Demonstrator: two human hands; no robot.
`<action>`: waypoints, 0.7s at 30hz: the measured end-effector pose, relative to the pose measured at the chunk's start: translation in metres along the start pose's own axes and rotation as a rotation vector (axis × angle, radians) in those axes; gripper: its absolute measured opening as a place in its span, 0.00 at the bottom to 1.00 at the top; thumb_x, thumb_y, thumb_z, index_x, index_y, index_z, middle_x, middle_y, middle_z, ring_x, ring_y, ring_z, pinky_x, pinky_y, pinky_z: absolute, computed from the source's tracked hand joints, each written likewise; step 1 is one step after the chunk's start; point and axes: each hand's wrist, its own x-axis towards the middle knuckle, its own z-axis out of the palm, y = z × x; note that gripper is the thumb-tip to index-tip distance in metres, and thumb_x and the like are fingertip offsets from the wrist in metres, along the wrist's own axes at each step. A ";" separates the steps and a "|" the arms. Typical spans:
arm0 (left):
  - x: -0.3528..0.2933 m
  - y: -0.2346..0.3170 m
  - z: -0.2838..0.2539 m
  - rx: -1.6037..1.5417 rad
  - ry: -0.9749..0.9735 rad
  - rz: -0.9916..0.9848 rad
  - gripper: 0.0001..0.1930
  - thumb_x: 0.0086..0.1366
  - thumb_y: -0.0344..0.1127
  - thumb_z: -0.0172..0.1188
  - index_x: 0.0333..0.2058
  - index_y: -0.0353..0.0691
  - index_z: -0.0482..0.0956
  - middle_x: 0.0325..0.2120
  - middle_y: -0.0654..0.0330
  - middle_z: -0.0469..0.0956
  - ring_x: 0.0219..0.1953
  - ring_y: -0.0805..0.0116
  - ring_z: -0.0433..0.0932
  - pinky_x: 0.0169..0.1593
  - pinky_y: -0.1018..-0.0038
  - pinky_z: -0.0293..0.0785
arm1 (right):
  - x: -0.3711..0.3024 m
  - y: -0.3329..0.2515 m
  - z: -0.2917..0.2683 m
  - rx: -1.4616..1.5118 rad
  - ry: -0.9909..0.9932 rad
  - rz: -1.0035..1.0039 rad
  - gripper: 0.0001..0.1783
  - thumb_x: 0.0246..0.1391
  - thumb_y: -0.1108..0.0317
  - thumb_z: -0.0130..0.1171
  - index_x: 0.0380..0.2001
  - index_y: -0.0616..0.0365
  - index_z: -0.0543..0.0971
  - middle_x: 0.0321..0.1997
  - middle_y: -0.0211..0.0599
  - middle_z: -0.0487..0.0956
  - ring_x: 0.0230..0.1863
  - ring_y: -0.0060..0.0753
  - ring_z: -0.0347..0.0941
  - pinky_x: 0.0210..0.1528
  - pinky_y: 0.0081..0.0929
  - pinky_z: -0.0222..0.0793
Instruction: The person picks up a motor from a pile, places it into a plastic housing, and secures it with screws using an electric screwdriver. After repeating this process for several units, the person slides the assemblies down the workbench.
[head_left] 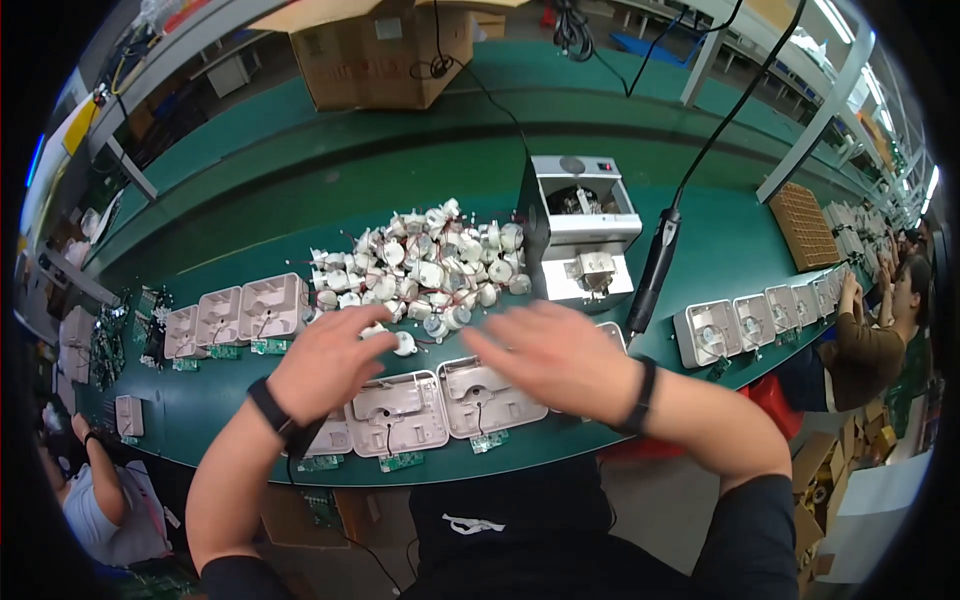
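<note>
Over the near edge of a big heap of small white motor-like parts with thin wires (420,262), my left hand (335,362) hovers with its fingers apart. One loose white part (404,344) lies right by its fingertips. My right hand (560,362) is stretched out, slightly smeared by motion, with nothing visible in it. Below the hands stands a row of open pale plastic housings; one housing (400,425) is between my arms, and another housing (485,410) sits partly under my right hand. Green circuit boards (402,461) hang by wires at their front edge.
A grey-white bench machine (583,235) stands behind my right hand, with a corded black electric screwdriver (657,270) hanging beside it. More housings stand left (270,308) and right (708,335). A cardboard box (375,60) is at the back. Other people sit at both ends.
</note>
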 end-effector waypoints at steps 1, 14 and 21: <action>0.009 -0.010 0.011 0.012 0.014 0.013 0.19 0.53 0.31 0.69 0.45 0.47 0.79 0.50 0.58 0.75 0.48 0.54 0.78 0.44 0.62 0.77 | 0.014 0.004 0.020 -0.052 0.034 -0.066 0.16 0.53 0.67 0.57 0.46 0.56 0.77 0.35 0.33 0.77 0.37 0.36 0.77 0.36 0.31 0.72; 0.011 -0.028 0.056 0.121 -0.216 0.046 0.19 0.60 0.36 0.62 0.51 0.51 0.73 0.48 0.57 0.72 0.46 0.56 0.79 0.41 0.63 0.82 | 0.074 0.019 0.128 -0.254 -0.222 -0.273 0.14 0.61 0.62 0.48 0.42 0.53 0.80 0.40 0.43 0.77 0.31 0.40 0.81 0.26 0.38 0.77; 0.011 -0.032 0.068 0.040 -0.177 -0.039 0.18 0.62 0.37 0.62 0.51 0.51 0.74 0.49 0.58 0.72 0.39 0.54 0.82 0.39 0.61 0.82 | 0.070 0.035 0.086 -0.051 -0.305 -0.236 0.15 0.59 0.65 0.53 0.48 0.53 0.77 0.42 0.50 0.76 0.28 0.47 0.80 0.30 0.41 0.77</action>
